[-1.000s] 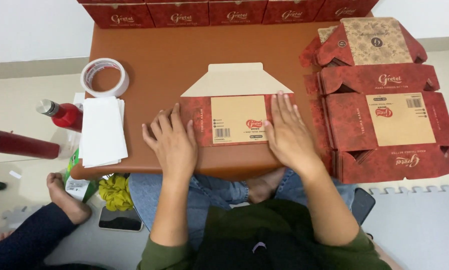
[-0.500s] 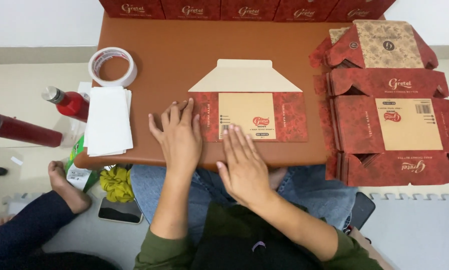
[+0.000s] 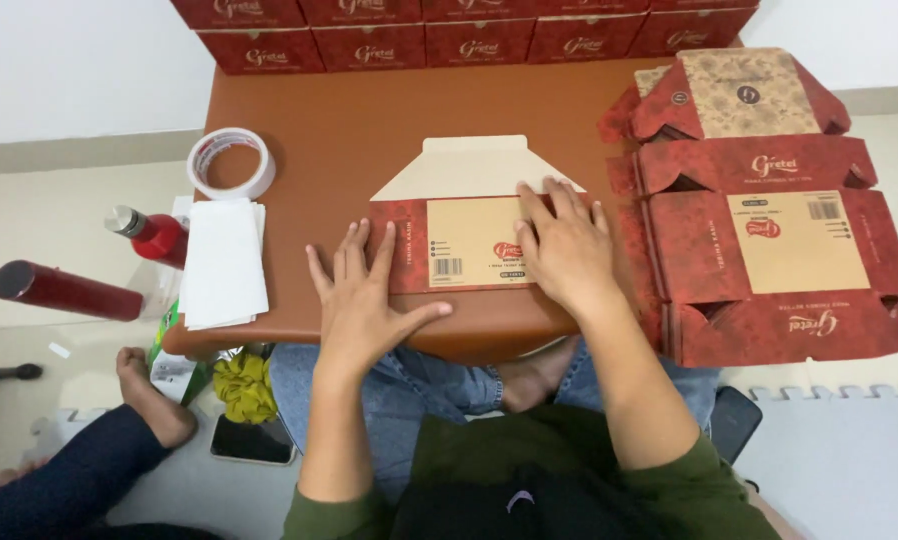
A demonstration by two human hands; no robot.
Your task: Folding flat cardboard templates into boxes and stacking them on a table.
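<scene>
My left hand (image 3: 369,300) lay palm down with its fingers (image 3: 354,250) spread apart, tips resting on the left end of the flat, folded red-and-tan cardboard carton (image 3: 464,245) at the centre of the frame. My right hand (image 3: 564,250) pressed flat on the carton's right end, fingers (image 3: 549,205) slightly fanned, gripping nothing. The carton's pale flap pointed toward the top of the frame. It lay on the brown bench (image 3: 349,140). At right sat a stack of unfolded red cartons (image 3: 769,240). At upper left lay a roll of clear tape (image 3: 231,162), with a stack of white paper sheets (image 3: 224,262) below it. Another person's bare foot (image 3: 149,395) showed at lower left.
</scene>
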